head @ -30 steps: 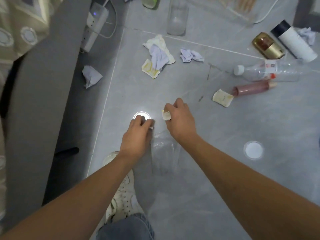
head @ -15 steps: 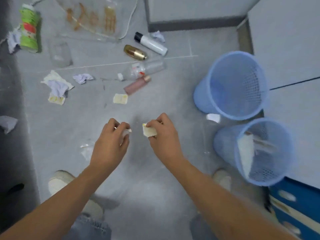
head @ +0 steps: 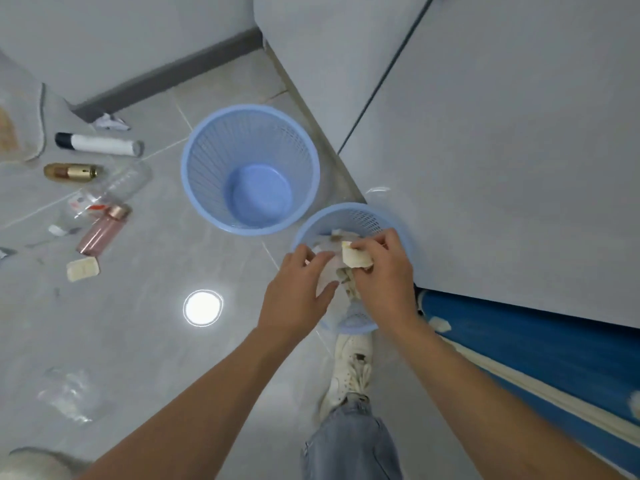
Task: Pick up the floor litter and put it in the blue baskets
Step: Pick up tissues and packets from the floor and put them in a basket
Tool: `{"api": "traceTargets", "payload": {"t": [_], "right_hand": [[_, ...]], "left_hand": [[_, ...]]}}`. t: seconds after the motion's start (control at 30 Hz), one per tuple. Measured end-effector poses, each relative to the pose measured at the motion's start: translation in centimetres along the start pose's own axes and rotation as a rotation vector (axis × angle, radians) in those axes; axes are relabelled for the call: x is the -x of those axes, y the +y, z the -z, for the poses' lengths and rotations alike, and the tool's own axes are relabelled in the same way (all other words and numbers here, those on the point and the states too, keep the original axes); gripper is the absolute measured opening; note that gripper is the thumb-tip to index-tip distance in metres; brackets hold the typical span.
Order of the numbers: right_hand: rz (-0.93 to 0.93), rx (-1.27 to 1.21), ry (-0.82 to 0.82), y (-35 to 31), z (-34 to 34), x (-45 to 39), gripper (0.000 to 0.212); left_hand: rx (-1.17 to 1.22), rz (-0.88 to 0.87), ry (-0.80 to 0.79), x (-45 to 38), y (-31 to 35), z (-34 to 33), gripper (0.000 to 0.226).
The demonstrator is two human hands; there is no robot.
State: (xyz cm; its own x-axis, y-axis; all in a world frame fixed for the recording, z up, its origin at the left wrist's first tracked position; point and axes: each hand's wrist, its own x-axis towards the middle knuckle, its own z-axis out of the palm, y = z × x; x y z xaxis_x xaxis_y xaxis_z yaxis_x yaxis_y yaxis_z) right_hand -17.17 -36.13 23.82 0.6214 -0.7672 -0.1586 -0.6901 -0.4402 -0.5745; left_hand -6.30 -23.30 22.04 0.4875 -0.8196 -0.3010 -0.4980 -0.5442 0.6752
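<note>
- My right hand (head: 382,271) pinches a small cream wrapper scrap (head: 356,259) between thumb and fingertips, just over the nearer blue basket (head: 394,226).
- My left hand (head: 298,292) hangs beside it over the same rim, fingers loosely curled; whether a bit of litter is between them I cannot tell.
- The scrap looks feather-light, thin and limp. I judge an edge pinch is enough, and it may flutter or cling to skin on release, so let go low inside the rim.
- The nearer basket already holds pale crumpled paper, partly hidden under my hands.
- The farther blue basket (head: 194,188) stands touching or just beside it, bottom bare.
- Beyond on the floor: another cream wrapper (head: 83,269), a pink bottle (head: 102,232), a clear plastic bottle (head: 114,192), a gold bottle (head: 71,172), and a white tube (head: 100,144). The bottles are rigid and likely roll; grip them mid-body.
</note>
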Motion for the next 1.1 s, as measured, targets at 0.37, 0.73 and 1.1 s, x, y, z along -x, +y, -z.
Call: {"api": "traceTargets", "payload": {"t": [0.37,0.73,1.1], "right_hand": [[0.045,0.100,-0.111,-1.1,0.0,2.6,0.038],[0.307,-0.013,-0.331,-19.7,-15.1,6.8,0.025],[0.400,0.107,-0.533,-33.7,-34.1,8.6,0.026]], "left_hand": [[-0.149,0.068,-0.009,4.2,-1.7,1.9,0.047],[-0.133,0.348,0.201,17.5,-18.4,16.5,0.033],[-0.014,0.606,0.317,28.7,-36.7,22.7,0.032]]}}
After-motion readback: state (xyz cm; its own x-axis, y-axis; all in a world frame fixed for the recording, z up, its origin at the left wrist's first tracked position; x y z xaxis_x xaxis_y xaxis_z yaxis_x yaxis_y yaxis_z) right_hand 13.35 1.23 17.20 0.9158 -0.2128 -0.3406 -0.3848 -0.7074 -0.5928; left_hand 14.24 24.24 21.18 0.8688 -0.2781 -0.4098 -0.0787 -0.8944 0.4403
